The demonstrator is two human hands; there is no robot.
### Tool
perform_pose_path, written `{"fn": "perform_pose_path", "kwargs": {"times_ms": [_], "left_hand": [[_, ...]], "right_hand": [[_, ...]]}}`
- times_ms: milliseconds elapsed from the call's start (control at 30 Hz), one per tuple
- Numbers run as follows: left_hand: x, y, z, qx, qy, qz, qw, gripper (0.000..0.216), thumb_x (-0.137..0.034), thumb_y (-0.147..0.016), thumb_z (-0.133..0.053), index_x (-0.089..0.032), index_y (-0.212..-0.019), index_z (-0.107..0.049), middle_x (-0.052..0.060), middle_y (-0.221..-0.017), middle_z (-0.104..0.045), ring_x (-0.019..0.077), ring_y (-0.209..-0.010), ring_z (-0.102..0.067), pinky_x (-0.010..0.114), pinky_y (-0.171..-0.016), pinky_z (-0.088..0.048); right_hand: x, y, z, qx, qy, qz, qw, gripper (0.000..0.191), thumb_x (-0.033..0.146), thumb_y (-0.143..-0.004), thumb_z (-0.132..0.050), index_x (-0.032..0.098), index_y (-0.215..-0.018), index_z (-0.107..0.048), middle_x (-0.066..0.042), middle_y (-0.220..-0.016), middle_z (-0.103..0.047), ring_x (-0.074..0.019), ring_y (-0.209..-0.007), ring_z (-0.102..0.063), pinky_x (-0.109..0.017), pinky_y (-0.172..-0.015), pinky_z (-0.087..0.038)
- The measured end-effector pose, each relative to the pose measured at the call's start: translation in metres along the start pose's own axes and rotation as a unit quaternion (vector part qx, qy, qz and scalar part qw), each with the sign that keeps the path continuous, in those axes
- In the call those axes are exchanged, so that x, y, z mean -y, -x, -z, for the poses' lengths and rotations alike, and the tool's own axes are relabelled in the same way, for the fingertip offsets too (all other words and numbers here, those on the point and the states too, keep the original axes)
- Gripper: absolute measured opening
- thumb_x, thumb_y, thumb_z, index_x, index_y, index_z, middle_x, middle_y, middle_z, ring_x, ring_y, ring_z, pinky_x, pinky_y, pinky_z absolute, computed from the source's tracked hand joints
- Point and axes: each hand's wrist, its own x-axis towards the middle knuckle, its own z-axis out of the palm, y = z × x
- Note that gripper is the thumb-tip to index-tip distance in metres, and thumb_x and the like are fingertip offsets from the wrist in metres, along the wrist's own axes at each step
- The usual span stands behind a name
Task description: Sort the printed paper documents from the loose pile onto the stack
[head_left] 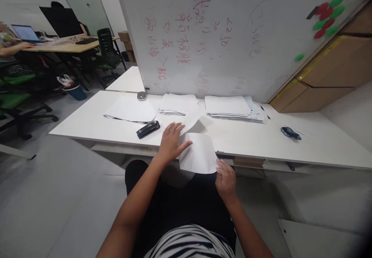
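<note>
A white sheet of paper (197,153) hangs over the front edge of the white table (95,124), curled up at its far end. My left hand (171,141) lies on the sheet's left side with fingers stretched out flat, pressing it down. My right hand (225,178) pinches the sheet's lower right corner below the table edge. A black stapler (148,129) lies just left of my left hand.
Paper stacks lie at the table's back: one on the left (130,109), one in the middle (178,104), one on the right (235,107). A dark clip-like tool (290,133) lies at the right. A whiteboard (221,37) stands behind. Another person sits at a far-left desk (61,45).
</note>
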Motion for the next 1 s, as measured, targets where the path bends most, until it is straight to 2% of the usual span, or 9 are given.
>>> {"fn": "perform_pose_path", "kwargs": {"times_ms": [100,200,333,500,600,667,767,900,1000], "left_hand": [[-0.017,-0.004,-0.009,0.149,0.007,0.044,0.988,0.038,-0.046,-0.085,-0.052,-0.023,-0.115,-0.06,0.009,-0.116,-0.064,0.0271,-0.114,-0.054,0.042,-0.098,-0.039],[-0.01,0.005,-0.012,0.205,0.061,0.063,0.975,0.04,-0.046,-0.084,-0.054,-0.024,-0.117,-0.058,0.007,-0.12,-0.063,0.0251,-0.109,-0.057,0.037,-0.091,-0.045],[0.009,0.021,-0.011,0.153,0.096,0.061,0.982,0.04,-0.038,-0.083,-0.058,-0.024,-0.121,-0.057,0.006,-0.129,-0.058,0.0243,-0.119,-0.052,0.039,-0.098,-0.044],[0.005,0.024,-0.001,0.101,0.084,0.055,0.99,0.021,-0.026,-0.089,-0.049,-0.022,-0.093,-0.069,0.006,-0.098,-0.07,0.0212,-0.099,-0.063,0.038,-0.089,-0.049],[-0.025,0.027,0.019,0.082,0.18,0.03,0.98,0.022,-0.029,-0.091,-0.048,-0.025,-0.096,-0.069,0.003,-0.096,-0.072,0.0183,-0.095,-0.065,0.034,-0.087,-0.049],[-0.048,0.03,0.035,0.067,0.277,0.006,0.959,0.022,-0.028,-0.091,-0.05,-0.027,-0.103,-0.068,0.002,-0.101,-0.072,0.0168,-0.099,-0.064,0.033,-0.09,-0.049],[-0.073,0.031,0.05,-0.002,0.371,0.003,0.929,0.02,-0.027,-0.09,-0.051,-0.027,-0.1,-0.068,0.002,-0.096,-0.072,0.0163,-0.093,-0.066,0.032,-0.085,-0.052],[-0.081,0.019,0.049,-0.209,0.383,0.136,0.89,0.016,-0.034,-0.088,-0.056,-0.023,-0.093,-0.067,0.002,-0.088,-0.069,0.0137,-0.082,-0.065,0.027,-0.075,-0.052],[-0.079,0.009,0.043,-0.311,0.358,0.198,0.858,0.022,-0.04,-0.087,-0.056,-0.02,-0.092,-0.064,0.002,-0.085,-0.066,0.0124,-0.08,-0.062,0.024,-0.071,-0.05]], "right_hand": [[0.004,0.009,0.002,-0.012,0.0,-0.013,1.0,0.016,0.013,-0.088,-0.046,0.025,-0.097,-0.052,-0.008,-0.119,-0.065,-0.0236,-0.12,-0.055,-0.048,-0.092,-0.048],[0.004,0.014,0.002,-0.015,0.013,-0.016,1.0,0.017,0.012,-0.088,-0.047,0.024,-0.099,-0.052,-0.009,-0.119,-0.065,-0.0234,-0.121,-0.054,-0.047,-0.093,-0.047],[-0.003,0.02,0.001,-0.001,0.022,-0.028,0.999,0.015,0.015,-0.088,-0.046,0.025,-0.098,-0.053,-0.009,-0.12,-0.064,-0.0249,-0.12,-0.055,-0.049,-0.093,-0.047],[-0.001,0.016,-0.001,0.015,0.019,-0.049,0.999,0.016,0.02,-0.088,-0.05,0.026,-0.101,-0.057,-0.01,-0.124,-0.061,-0.0283,-0.124,-0.051,-0.054,-0.098,-0.042],[0.016,-0.005,0.01,0.009,-0.051,-0.142,0.989,0.042,0.03,-0.086,-0.056,0.028,-0.128,-0.047,-0.012,-0.14,-0.047,-0.0298,-0.135,-0.038,-0.058,-0.105,-0.034],[0.027,-0.03,0.026,-0.02,-0.14,-0.217,0.966,0.072,0.037,-0.084,-0.06,0.029,-0.145,-0.022,-0.014,-0.152,-0.028,-0.0293,-0.14,-0.028,-0.058,-0.108,-0.031],[0.034,-0.074,0.052,-0.05,-0.268,-0.221,0.936,0.09,0.04,-0.08,-0.065,0.031,-0.148,-0.006,-0.015,-0.155,-0.019,-0.0292,-0.141,-0.024,-0.057,-0.107,-0.032],[0.036,-0.123,0.072,0.005,-0.364,-0.218,0.905,0.072,0.041,-0.081,-0.065,0.025,-0.142,-0.029,-0.017,-0.138,-0.049,-0.0282,-0.125,-0.05,-0.049,-0.099,-0.045],[0.041,-0.143,0.066,0.026,-0.381,-0.231,0.895,0.068,0.04,-0.075,-0.071,0.023,-0.135,-0.042,-0.014,-0.129,-0.057,-0.0258,-0.113,-0.059,-0.041,-0.089,-0.053]]}}
